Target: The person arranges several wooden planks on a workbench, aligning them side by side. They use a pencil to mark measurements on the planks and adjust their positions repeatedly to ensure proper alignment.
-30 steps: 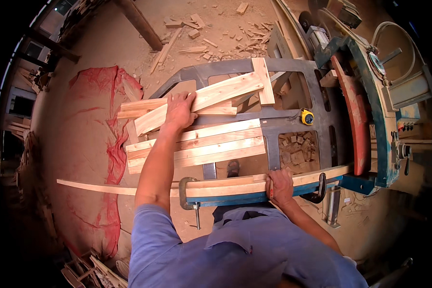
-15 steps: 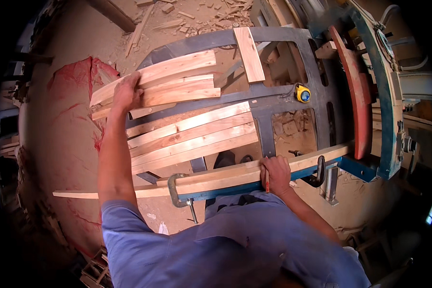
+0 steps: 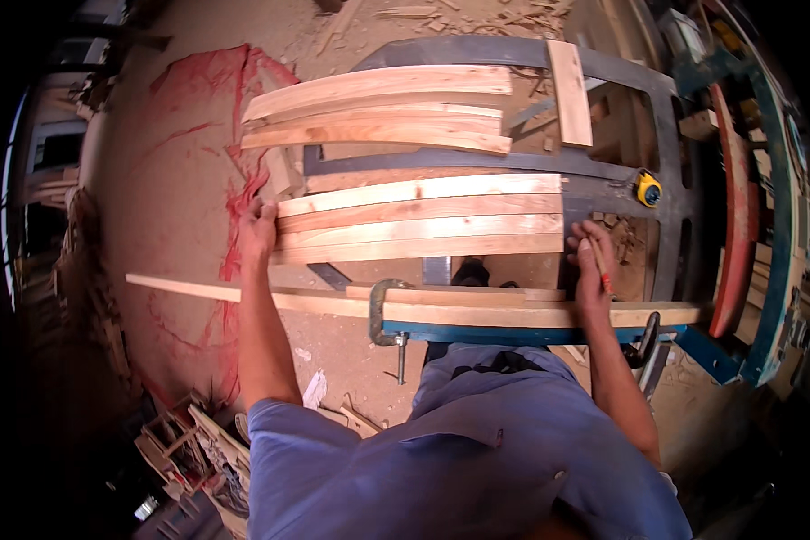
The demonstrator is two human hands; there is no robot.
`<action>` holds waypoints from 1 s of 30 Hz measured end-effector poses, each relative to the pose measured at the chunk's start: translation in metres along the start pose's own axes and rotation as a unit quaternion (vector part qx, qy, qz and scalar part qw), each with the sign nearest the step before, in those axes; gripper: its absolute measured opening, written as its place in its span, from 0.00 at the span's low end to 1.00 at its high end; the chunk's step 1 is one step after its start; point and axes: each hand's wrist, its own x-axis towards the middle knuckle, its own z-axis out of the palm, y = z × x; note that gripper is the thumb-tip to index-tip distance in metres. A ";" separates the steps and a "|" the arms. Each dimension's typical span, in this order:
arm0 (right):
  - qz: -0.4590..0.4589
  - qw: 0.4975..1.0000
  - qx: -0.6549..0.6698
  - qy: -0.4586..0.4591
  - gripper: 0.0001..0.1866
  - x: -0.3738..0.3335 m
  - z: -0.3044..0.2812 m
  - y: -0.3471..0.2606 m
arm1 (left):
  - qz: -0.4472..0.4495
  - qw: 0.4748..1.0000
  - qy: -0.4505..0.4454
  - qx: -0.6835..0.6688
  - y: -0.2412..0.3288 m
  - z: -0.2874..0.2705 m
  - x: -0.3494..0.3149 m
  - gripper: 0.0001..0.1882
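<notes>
Head view: left hand [image 3: 259,227] and right hand [image 3: 590,261], pencil [image 3: 600,263] clenched, grasp opposite ends of pale, smooth-planed planks [image 3: 420,220].

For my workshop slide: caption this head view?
Left hand and right hand square up a stack of boards on a metal frame.

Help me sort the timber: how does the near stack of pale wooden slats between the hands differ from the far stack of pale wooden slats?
The near stack lies squared, ends flush; the far stack is fanned and uneven. The left hand and the right hand touch the near stack's ends; nothing touches the far stack. Both rest on the grey metal frame.
</notes>
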 end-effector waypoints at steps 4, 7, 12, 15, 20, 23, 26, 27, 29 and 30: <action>-0.050 0.998 0.019 -0.022 0.22 0.040 0.025 -0.013 | -0.024 0.994 0.105 -0.025 0.001 0.004 -0.021 0.32; -0.071 0.997 -0.003 -0.028 0.21 0.052 0.037 -0.030 | -0.101 0.993 0.025 -0.054 0.028 -0.005 -0.026 0.30; -0.134 0.989 -0.057 -0.004 0.19 0.062 0.041 -0.043 | -0.126 0.987 0.095 -0.041 0.041 -0.001 -0.021 0.29; -0.126 0.991 -0.030 0.035 0.14 0.046 0.043 -0.077 | -0.084 0.981 0.116 -0.127 0.010 -0.007 -0.016 0.25; -0.066 0.983 0.147 0.084 0.06 0.028 0.008 -0.042 | 0.037 0.900 0.157 -0.405 0.031 -0.010 -0.066 0.26; -0.057 0.980 0.152 0.113 0.10 0.011 0.000 -0.016 | 0.031 0.926 0.131 -0.351 0.037 0.007 -0.110 0.33; -0.040 0.977 0.180 0.108 0.11 0.007 0.002 -0.018 | 0.045 0.937 0.131 -0.320 0.009 0.028 -0.122 0.35; -0.030 0.977 0.193 0.089 0.13 0.011 -0.001 -0.020 | 0.037 0.945 0.129 -0.299 0.010 0.031 -0.121 0.35; 0.000 0.958 0.277 0.072 0.16 0.015 -0.004 -0.017 | 0.019 0.958 0.126 -0.259 0.013 0.034 -0.116 0.34; 0.010 0.946 0.319 0.054 0.17 0.019 -0.007 -0.012 | 0.023 0.958 0.141 -0.250 0.014 0.031 -0.113 0.34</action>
